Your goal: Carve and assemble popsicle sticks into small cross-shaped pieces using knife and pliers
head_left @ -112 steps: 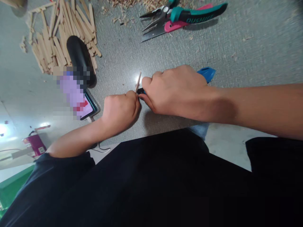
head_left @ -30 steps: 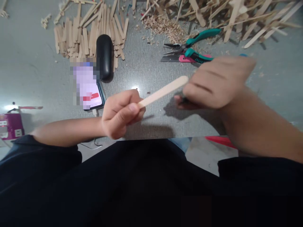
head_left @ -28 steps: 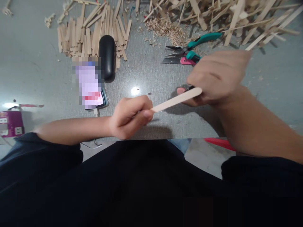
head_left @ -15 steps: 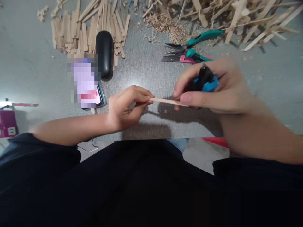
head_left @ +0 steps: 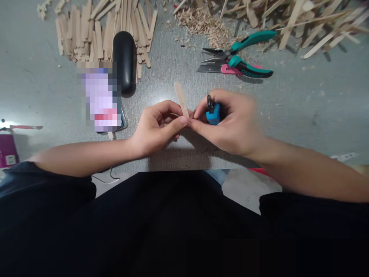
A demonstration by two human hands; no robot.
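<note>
My left hand (head_left: 158, 129) pinches a wooden craft stick (head_left: 181, 99) by its lower end, between thumb and fingers. The stick points up and slightly left, away from my body. Close beside it is my right hand (head_left: 230, 121), curled around a small blue-and-black tool (head_left: 213, 113); its kind is hard to make out. My right thumb and index fingertips meet my left fingertips at the stick's lower end. Whether they also grip the stick is hidden.
Long-nose pliers (head_left: 245, 52) with green handles lie over a pink-handled blade (head_left: 210, 68). Wood shavings (head_left: 201, 25) and a heap of sticks (head_left: 291, 23) lie at the back right. A black case (head_left: 124, 63), a blurred phone (head_left: 102, 100) and more craft sticks (head_left: 77, 30) are at left.
The craft stick has swung from lying sideways between my hands to pointing away from me. My right hand has moved left, up against my left, with the blue-and-black tool still in it.
</note>
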